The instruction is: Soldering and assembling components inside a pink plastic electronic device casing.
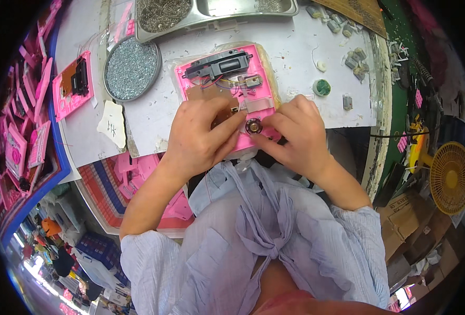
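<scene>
Your left hand (198, 137) lies palm down on the near left part of the pink housing (227, 79), fingers curled and the forefinger stretched right toward a small round speaker (253, 126); your right hand (295, 134) comes in from the right, fingertips gathered at the same speaker; the two hands almost meet there, but whether either one actually pinches it you cannot tell from this view; both forearms rise from the lower edge out of pale blue sleeves.

The bench is covered with a white sheet (295, 47), worn at its near edge; far left of the housing sits a round dish of small screws (131, 68); beyond it a steel divided tray (211, 10) holds more small metal parts; a green-centred roll (321, 87) and scattered small grey parts (355, 60) lie to the right; pink casings are stacked at the far left (20, 131); a yellow fan (450, 177) stands low on the right.

The housing lies open side up in the middle of the bench, just in front of you; a black module (216, 64) spans its far end, red and black wires run below it, and a brown board (201, 92) shows beside your left hand.
</scene>
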{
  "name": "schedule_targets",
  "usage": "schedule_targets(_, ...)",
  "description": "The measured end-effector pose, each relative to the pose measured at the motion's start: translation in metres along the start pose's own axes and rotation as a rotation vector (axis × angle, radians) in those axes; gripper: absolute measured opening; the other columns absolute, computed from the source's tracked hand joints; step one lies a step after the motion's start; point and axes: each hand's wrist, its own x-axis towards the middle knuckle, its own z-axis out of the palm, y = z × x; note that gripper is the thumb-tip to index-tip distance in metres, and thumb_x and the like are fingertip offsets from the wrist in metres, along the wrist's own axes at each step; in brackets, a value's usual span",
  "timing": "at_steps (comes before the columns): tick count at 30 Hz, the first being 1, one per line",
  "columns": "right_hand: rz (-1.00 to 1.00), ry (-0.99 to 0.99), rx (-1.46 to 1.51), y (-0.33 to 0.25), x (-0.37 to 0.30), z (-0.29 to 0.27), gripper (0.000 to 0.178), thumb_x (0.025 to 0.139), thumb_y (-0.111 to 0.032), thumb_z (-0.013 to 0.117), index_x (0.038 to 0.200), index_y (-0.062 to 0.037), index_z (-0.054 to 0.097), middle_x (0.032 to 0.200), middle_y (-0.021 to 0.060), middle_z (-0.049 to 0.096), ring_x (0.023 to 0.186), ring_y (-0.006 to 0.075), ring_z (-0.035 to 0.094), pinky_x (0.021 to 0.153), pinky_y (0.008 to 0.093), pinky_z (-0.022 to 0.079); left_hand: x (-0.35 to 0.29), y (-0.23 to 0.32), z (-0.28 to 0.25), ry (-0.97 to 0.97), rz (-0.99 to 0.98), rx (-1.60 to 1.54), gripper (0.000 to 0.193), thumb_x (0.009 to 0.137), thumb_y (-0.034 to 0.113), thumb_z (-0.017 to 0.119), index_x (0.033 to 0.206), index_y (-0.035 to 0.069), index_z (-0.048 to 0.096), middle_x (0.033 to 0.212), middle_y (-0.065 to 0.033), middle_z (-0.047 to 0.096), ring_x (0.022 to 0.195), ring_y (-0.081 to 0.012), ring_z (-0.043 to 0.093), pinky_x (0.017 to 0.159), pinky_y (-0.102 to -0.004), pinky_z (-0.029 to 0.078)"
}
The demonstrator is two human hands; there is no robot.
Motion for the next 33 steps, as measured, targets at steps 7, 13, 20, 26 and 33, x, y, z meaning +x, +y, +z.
schedule_targets(7, -0.035, -0.076, -0.131, -0.007, 0.006, 0.006, 0.014, 0.077, -0.017, 0.077, 0.078, -0.0081, 0.066, 0.081, 0.0048, 0.060, 0.081, 0.0256, 0.055, 0.073, 0.0411, 0.042, -0.004, -0.004, 0.003, 0.019, 0.010, -0.016, 0.035, 0.077, 0.014, 0.078, 0.112, 0.012, 0.074, 0.105, -0.0059, 0.064, 0.086, -0.0228, 0.061, 0.075, -0.0379, 0.043)
schedule_targets(13, 0.056, -0.184, -0.014, -0.001, 0.019, -0.008, 0.016, 0.078, -0.021, 0.078, 0.077, -0.0079, 0.068, 0.076, 0.0047, 0.063, 0.078, 0.0274, 0.058, 0.071, 0.0414, 0.045, 0.005, -0.010, 0.002, 0.109, 0.020, 0.004, 0.036, 0.075, 0.015, 0.079, 0.110, 0.012, 0.074, 0.104, -0.0050, 0.063, 0.085, -0.0235, 0.060, 0.078, -0.0397, 0.042)
schedule_targets(20, 0.068, -0.032, -0.299, 0.026, 0.064, 0.002, 0.022, 0.082, -0.026, 0.078, 0.077, -0.0075, 0.067, 0.072, 0.0053, 0.066, 0.071, 0.0268, 0.063, 0.064, 0.0380, 0.050, 0.025, -0.019, 0.001, 0.113, -0.066, 0.187, 0.035, 0.074, 0.019, 0.077, 0.109, 0.011, 0.074, 0.107, -0.0040, 0.061, 0.095, -0.0232, 0.058, 0.087, -0.0408, 0.039)
schedule_targets(26, 0.079, -0.120, -0.413, 0.015, 0.072, -0.001, 0.021, 0.084, -0.025, 0.071, 0.075, -0.0063, 0.068, 0.069, 0.0125, 0.067, 0.068, 0.0332, 0.067, 0.062, 0.0466, 0.053, 0.034, -0.024, 0.005, 0.171, 0.038, 0.129, 0.032, 0.075, 0.016, 0.075, 0.106, 0.008, 0.074, 0.108, -0.0068, 0.062, 0.098, -0.0262, 0.059, 0.089, -0.0431, 0.044)
schedule_targets(33, 0.116, -0.207, -0.262, 0.031, 0.073, -0.005, 0.018, 0.082, -0.018, 0.066, 0.073, -0.0032, 0.066, 0.073, 0.0168, 0.067, 0.072, 0.0381, 0.067, 0.064, 0.0474, 0.055, 0.047, -0.026, 0.009, 0.172, 0.058, 0.027, 0.026, 0.071, 0.008, 0.079, 0.096, 0.004, 0.072, 0.104, -0.0111, 0.065, 0.091, -0.0309, 0.063, 0.079, -0.0419, 0.053)
